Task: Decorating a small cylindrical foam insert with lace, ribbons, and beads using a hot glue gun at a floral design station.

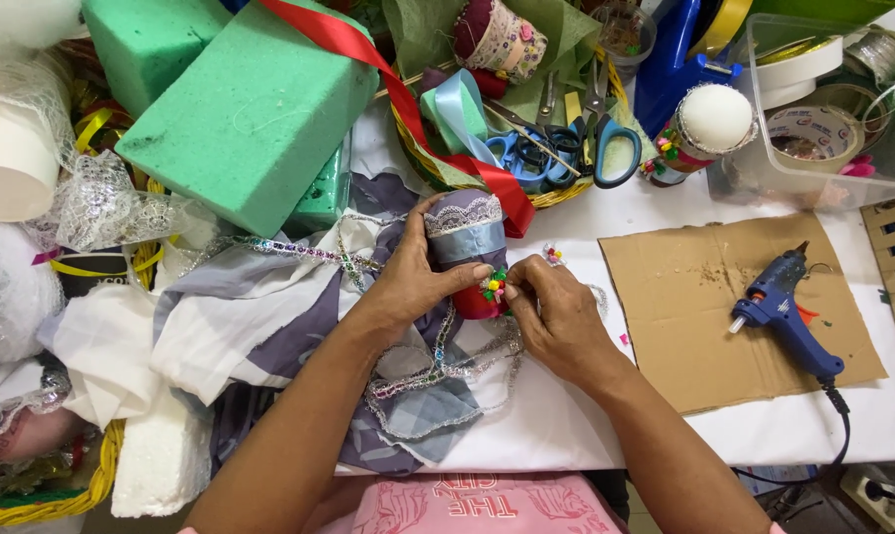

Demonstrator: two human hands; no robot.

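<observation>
My left hand (415, 280) grips a small bottle-shaped doll body (467, 237), dressed in purple cloth with white lace and a pale blue ribbon band, red at its lower end. My right hand (556, 309) pinches a tiny cluster of coloured flower beads (494, 285) against the red part. A strip of sequinned silver trim (437, 368) loops on the cloth under both hands. Another small flower bead cluster (553, 255) lies just above my right hand.
Green foam blocks (255, 109) lie at the upper left. A wicker basket (556, 194) holds blue scissors (566, 148) and ribbons. A blue glue gun (788, 311) rests on cardboard (694, 326) at right. A clear plastic tub (833, 158) with tape rolls sits top right.
</observation>
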